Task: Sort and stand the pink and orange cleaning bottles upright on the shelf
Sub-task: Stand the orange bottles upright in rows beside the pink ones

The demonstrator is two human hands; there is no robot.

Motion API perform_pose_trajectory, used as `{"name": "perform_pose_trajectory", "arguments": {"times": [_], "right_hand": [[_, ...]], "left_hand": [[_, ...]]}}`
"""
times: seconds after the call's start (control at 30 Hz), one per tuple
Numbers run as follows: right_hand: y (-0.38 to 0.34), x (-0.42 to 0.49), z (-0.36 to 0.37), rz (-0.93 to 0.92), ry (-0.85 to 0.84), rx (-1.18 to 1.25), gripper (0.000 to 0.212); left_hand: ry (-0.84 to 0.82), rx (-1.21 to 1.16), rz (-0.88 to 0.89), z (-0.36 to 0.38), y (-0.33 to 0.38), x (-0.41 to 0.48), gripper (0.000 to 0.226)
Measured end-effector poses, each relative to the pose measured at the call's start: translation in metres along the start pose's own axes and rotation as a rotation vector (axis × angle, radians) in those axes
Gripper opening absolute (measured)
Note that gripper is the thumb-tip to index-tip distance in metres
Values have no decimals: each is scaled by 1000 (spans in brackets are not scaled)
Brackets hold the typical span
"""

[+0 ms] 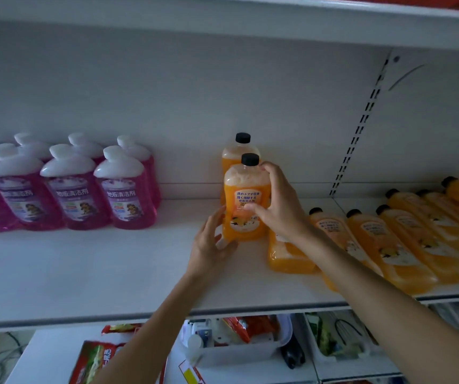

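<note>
Where the shelf [84, 273] begins at your left, the pink bottles [70, 195] stand upright in close ranks, caps up and labels forward. That group reads as sorted.

Moving right across a bare stretch of board, your left hand [211, 242] lies against the lower left side of the front orange bottle [243, 200]. Its fingers are nearly straight and merely touch, with no grasp. I judge it serves as a steadying stop at the base.

The bottle itself stands on the board near mid-shelf, directly before the rear orange bottle [236, 153], which is upright against the back panel. This suggests you are starting an orange file well apart from the pink.

Your right hand [281, 206] does the holding. Its fingers curl over the bottle's right shoulder and its thumb presses the label, a grip suited to setting the bottle square.

Further right, the lying orange bottles [394, 245] rest flat in a fan, caps toward the back, and your right forearm crosses over the nearest. These remain to be stood, so the task is partly done.

The board is white, smooth and level, and I expect no snagging. A slotted upright [361, 126] runs down the back panel at a joint. Lighting is dim. Below, a plastic bin [239, 347] and a red packet [92, 358] occupy the lower shelf.
</note>
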State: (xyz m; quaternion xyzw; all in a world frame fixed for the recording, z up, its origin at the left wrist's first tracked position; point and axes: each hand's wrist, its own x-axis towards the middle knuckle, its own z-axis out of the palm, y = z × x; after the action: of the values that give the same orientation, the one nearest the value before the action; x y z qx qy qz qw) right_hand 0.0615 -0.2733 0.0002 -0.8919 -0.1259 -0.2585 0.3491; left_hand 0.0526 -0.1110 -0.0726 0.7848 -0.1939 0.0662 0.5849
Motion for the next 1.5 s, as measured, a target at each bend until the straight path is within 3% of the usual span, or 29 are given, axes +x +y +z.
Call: {"name": "perform_pose_trajectory", "arguments": {"times": [0.27, 0.53, 0.73, 0.9, 1.0, 1.07, 1.13, 1.23, 1.4, 1.5], "right_hand": [[2, 14, 8, 70, 2, -37, 73], [7, 24, 12, 113, 60, -173, 77], [14, 37, 10, 115, 8, -247, 79], [27, 42, -11, 117, -127, -285, 82], [45, 36, -31, 196, -210, -303, 83], [64, 27, -47, 314, -268, -301, 75], [81, 17, -56, 425, -419, -353, 68], [93, 3, -53, 429, -569, -423, 63], [95, 2, -50, 296, -528, -440, 57], [102, -4, -51, 212, -386, -309, 46]], "left_hand": [[-112, 344, -58, 9, -1, 5, 95], [-118, 346, -125, 4, 2, 19, 84], [-84, 346, -188, 10, 6, 23, 83], [-12, 388, -251, 26, 19, 20, 54], [-16, 219, -289, 43, 36, 17, 30], [-114, 173, -343, 58, 46, 15, 42], [-176, 291, -338, 72, 47, 15, 69], [-150, 348, -367, 82, 40, 16, 96], [-102, 236, -350, 81, 35, 11, 95], [-96, 151, -262, 80, 37, 7, 85]]}}
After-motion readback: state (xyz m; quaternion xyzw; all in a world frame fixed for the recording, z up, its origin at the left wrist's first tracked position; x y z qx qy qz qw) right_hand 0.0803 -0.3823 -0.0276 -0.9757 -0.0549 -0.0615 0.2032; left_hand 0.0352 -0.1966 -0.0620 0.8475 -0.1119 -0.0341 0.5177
